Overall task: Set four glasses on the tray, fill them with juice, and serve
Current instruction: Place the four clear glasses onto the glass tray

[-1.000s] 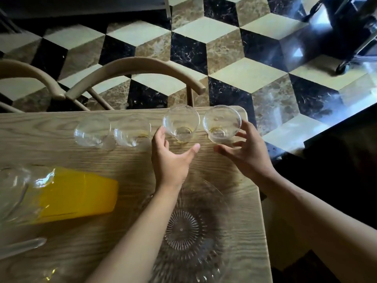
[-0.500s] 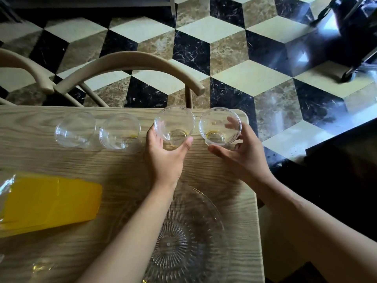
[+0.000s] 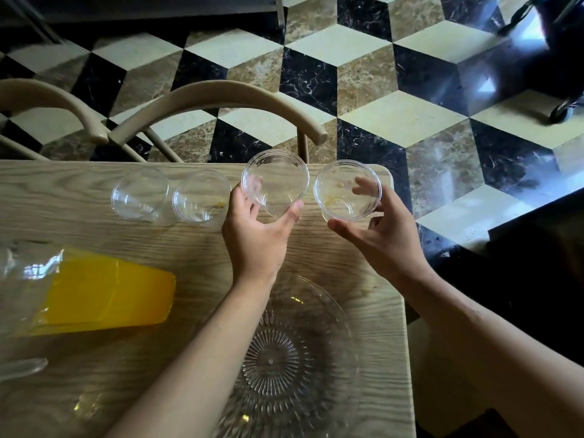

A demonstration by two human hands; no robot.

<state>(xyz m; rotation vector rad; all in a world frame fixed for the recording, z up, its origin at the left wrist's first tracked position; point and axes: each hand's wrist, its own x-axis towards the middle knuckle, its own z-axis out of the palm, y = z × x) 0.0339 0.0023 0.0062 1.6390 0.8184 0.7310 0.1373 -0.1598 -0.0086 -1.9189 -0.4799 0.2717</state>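
My left hand (image 3: 256,238) grips a clear glass (image 3: 275,181), thumb and fingers around its lower wall, lifted near the table's far edge. My right hand (image 3: 382,238) holds a second clear glass (image 3: 346,188) with a trace of yellow at its bottom. Two more empty glasses (image 3: 139,194) (image 3: 200,197) stand side by side on the table to the left. A clear patterned glass tray (image 3: 316,311) lies near me, partly under my left forearm. A jug of orange juice (image 3: 104,292) is at the left.
The wooden table (image 3: 63,184) ends at its right edge close to the tray. Two curved wooden chair backs (image 3: 221,93) stand behind the far edge. Beyond is a patterned tile floor, with a dark wheeled object (image 3: 562,33) at top right.
Both hands reached forward and closed around the two right glasses, which now sit slightly raised and tilted. The other two glasses stayed put.
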